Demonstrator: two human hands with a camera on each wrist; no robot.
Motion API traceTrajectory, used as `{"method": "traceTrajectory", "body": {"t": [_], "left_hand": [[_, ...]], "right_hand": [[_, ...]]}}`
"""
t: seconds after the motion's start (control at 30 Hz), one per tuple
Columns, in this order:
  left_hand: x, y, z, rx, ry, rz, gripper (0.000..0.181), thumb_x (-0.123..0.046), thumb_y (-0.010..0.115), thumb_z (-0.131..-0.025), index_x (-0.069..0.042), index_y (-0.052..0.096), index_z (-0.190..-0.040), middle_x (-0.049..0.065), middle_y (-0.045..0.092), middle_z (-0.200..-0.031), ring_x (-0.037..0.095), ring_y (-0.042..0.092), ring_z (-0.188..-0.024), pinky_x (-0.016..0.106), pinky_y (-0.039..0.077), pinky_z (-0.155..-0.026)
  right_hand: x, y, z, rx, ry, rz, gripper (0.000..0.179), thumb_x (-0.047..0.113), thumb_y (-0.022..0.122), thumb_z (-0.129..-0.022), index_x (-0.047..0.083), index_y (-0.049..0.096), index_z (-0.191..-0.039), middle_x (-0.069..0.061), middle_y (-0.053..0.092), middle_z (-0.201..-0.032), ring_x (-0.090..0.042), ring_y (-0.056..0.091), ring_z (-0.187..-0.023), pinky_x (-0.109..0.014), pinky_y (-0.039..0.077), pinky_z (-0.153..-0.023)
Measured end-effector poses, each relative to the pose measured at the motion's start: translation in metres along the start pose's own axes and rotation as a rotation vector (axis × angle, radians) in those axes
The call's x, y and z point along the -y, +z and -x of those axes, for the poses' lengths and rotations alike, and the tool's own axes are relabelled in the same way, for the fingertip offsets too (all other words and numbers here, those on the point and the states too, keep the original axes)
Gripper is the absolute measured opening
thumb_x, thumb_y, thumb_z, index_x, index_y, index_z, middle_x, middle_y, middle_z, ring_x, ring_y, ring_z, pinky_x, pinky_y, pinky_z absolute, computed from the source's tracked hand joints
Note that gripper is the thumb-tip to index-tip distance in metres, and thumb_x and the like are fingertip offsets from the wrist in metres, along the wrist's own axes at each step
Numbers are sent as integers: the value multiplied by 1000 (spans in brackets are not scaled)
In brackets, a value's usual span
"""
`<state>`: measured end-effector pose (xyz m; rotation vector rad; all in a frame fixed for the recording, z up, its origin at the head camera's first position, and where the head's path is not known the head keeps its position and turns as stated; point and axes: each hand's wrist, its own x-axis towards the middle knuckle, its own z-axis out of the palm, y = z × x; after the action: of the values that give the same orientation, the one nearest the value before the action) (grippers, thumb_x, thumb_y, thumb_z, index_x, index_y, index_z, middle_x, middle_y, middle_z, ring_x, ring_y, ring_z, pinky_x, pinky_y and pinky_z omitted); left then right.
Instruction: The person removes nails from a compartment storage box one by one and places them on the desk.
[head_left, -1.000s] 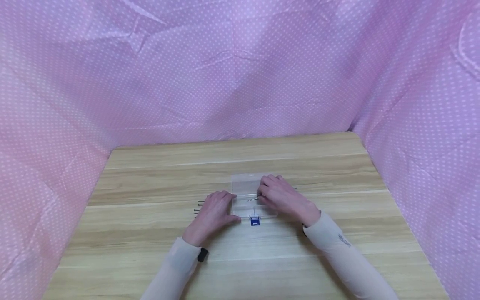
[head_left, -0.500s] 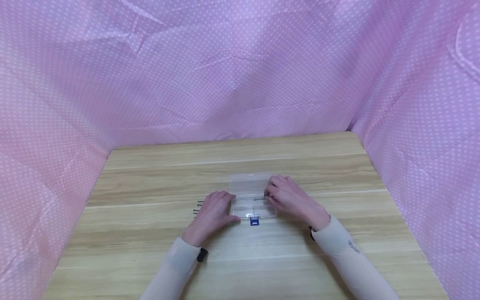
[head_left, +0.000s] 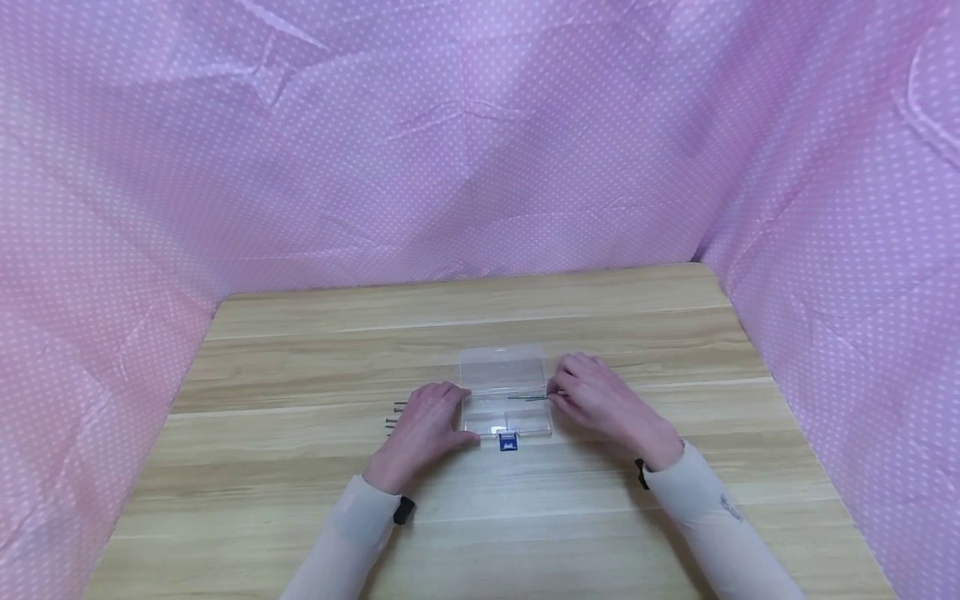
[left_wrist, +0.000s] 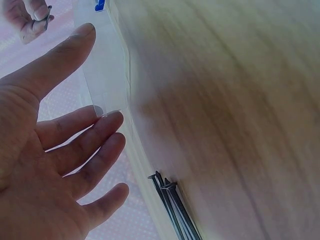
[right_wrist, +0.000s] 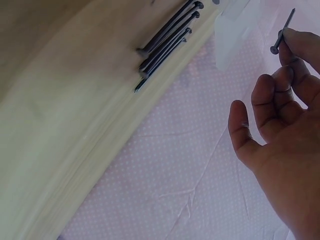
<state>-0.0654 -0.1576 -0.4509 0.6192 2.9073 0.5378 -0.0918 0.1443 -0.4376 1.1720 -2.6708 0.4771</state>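
Note:
A clear plastic box lies with its lid laid back and its blue latch toward me. At its left end my left hand holds it, thumb at the front corner and index fingertip at the back; the other fingers are spread. Thin nails lie along the box's rear part; their count is unclear. At the right end, my right hand pinches a nail between thumb and index finger, its other fingers loosely bent.
Several dark nails lie on the table left of the box, partly behind my left hand. More nails lie on the table near my right hand, hidden in the head view. Pink dotted cloth hangs behind the wooden table.
My right hand has moved rightward from over the box to its right end, uncovering the nails in the rear part and more of the lid. My left hand has stayed at the left end.

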Motion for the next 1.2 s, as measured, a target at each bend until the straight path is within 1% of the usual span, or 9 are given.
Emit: {"method": "traceTrajectory", "body": {"t": [0.2, 0.43, 0.67, 1.0, 1.1, 1.2], "left_hand": [[-1, -1, 0, 7, -17, 15, 69, -39, 93, -77, -1, 67, -129, 13, 70, -121, 34, 61, -118, 52, 43, -111], [-1, -1, 0, 10, -23, 14, 70, -39, 93, -77, -1, 67, -130, 13, 70, -121, 34, 61, -119, 52, 42, -112], [-1, -1, 0, 15, -21, 7, 71, -40, 92, -77, -2, 66, -131, 13, 69, -122, 34, 61, -120, 52, 41, -113], [0, -1, 0, 17, -20, 8, 71, -40, 92, -77, -2, 66, -131, 13, 69, -123, 34, 60, -120, 52, 41, -113], [0, -2, 0, 15, -16, 9, 71, -39, 92, -77, -2, 66, -131, 13, 69, -122, 34, 61, -120, 52, 42, -112], [0, -2, 0, 10, -10, 10, 70, -39, 92, -77, -2, 66, -130, 13, 69, -121, 34, 61, -119, 52, 42, -112]], "right_hand": [[-3, -3, 10, 8, 31, 2, 8, 13, 78, -92, 9, 71, -94, 2, 54, -91, -19, 51, -84, -36, 47, -75], [-6, -7, 19, 2, 52, -6, 9, 13, 79, -91, 10, 72, -95, 1, 54, -92, -20, 52, -87, -40, 49, -79], [-11, -7, 30, -16, 37, 10, 9, 9, 79, -89, 10, 71, -92, 1, 54, -90, -18, 53, -84, -38, 48, -76], [-15, -7, 42, 42, 100, -1, 9, 9, 80, -88, 11, 72, -93, 3, 56, -92, -18, 54, -87, -41, 50, -79], [-17, -6, 45, 40, 102, -4, 8, 10, 80, -89, 12, 72, -92, 3, 57, -92, -18, 54, -88, -41, 50, -80], [-20, -4, 47, 23, 85, 8, 9, 10, 80, -88, 12, 72, -91, 3, 58, -92, -19, 55, -88, -42, 51, -80]]}}
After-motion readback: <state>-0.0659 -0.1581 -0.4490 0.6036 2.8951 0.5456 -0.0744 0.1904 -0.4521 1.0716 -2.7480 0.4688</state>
